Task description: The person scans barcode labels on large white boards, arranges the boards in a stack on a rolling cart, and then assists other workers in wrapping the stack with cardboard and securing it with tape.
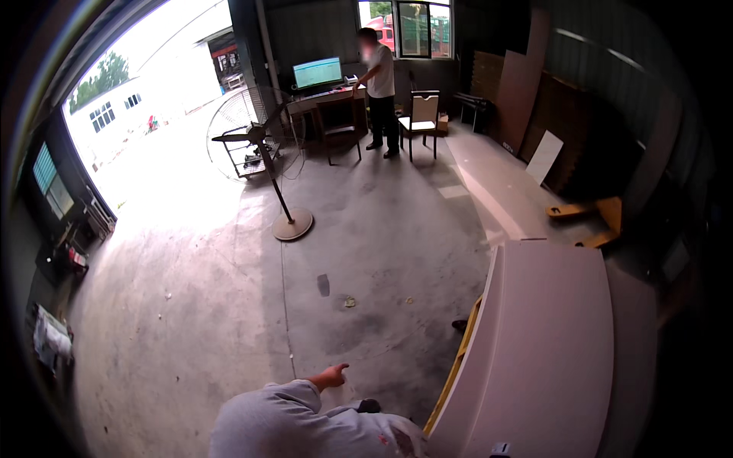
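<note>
My left hand (pixel 330 377) reaches out from a grey sleeve (pixel 263 420) low in the picture, over the concrete floor. One finger sticks out to the right, and I see nothing held in it. It touches nothing that I can make out. My right hand is not in view. To the right lies a large pale panel or stack of panels (pixel 546 320), with a yellow edge (pixel 450 374) along its left side. A small light-coloured item (pixel 500 449) sits at the panel's near end. A dark shoe (pixel 369 405) shows beside my clothing.
A pedestal fan (pixel 292 224) stands ahead on the left. Behind it, a person (pixel 382 80) is at a desk with a monitor (pixel 317 73), beside a chair (pixel 422 122). Yellow pallet-truck-like equipment (pixel 611 217) and leaning boards (pixel 544 157) are at right. A wide doorway opens at left.
</note>
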`<state>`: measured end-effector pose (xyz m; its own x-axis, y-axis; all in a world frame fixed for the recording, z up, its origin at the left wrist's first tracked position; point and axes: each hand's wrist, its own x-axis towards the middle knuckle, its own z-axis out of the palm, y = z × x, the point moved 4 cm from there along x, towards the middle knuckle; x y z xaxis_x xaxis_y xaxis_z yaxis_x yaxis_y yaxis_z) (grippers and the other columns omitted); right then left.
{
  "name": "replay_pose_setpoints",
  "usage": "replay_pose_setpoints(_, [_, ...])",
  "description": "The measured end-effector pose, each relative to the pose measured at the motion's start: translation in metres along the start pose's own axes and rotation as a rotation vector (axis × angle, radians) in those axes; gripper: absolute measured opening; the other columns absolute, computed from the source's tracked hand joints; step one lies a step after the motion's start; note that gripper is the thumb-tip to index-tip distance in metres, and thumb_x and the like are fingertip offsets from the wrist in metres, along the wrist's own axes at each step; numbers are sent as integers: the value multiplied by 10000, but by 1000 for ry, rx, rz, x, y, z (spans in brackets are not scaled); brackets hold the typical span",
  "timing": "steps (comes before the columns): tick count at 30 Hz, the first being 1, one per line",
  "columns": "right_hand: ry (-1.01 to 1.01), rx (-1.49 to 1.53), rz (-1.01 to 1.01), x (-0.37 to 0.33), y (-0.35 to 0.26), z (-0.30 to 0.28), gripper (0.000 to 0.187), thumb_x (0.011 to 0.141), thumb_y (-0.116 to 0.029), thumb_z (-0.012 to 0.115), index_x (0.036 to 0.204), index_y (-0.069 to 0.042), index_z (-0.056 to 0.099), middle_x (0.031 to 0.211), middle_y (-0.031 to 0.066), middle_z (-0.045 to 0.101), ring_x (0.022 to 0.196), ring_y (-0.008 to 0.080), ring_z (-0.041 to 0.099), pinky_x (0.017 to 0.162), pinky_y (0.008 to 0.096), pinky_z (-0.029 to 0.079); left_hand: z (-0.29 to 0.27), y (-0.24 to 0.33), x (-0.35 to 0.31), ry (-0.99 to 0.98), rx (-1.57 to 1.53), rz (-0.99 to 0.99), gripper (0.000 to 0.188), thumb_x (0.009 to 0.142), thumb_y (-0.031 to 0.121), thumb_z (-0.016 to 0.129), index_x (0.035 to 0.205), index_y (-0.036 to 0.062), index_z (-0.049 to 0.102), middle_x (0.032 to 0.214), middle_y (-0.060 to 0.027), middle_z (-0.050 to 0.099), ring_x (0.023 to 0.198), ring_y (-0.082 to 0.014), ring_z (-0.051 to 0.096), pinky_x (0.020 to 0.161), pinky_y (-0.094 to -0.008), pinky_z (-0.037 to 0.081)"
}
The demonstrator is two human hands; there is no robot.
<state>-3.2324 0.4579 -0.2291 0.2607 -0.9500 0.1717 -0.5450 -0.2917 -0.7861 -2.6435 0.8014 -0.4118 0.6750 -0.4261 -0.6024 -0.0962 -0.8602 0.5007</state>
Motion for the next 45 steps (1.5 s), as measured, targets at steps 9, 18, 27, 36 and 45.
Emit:
replay_pose_setpoints(9, [3,187,57,19,20,12,383,960,-81,553,1338,-44,506,1221,145,585,1054,269,572,962,391,485,16,-29,10,-108,268,39,346,783,261,627,1102,172,727,1112,-96,703,1024,-304,654,904,-399,515])
replay_pose_setpoints(18, [5,102,1,23,18,3,373,975,-114,531,1341,-44,505,1221,150,581,1059,269,569,969,398,480,28,-14,14,-115,321,92,358,797,293,621,1121,175,716,1115,-105,698,1031,-317,655,903,-404,513])
replay_pose_setpoints(27, [3,45,-66,23,24,-3,368,991,-148,508,1344,-44,504,1221,155,577,1063,269,566,975,404,474,35,-16,14,-138,320,110,371,798,291,602,1135,179,710,1130,-100,692,1028,-315,655,904,-404,515])
replay_pose_setpoints(36, [16,214,-4,27,39,-7,387,1018,-215,450,1375,-66,473,1255,163,549,1096,269,545,989,405,458,35,-13,18,-125,299,114,368,796,289,597,1128,184,715,1116,-105,696,1029,-316,654,908,-411,513])
replay_pose_setpoints(45, [-6,76,7,28,13,-7,401,1027,-262,431,1370,-59,477,1239,138,554,1080,272,539,1012,408,426,38,-20,17,-134,364,121,375,815,304,601,1153,182,710,1153,-90,689,1059,-307,645,934,-403,500])
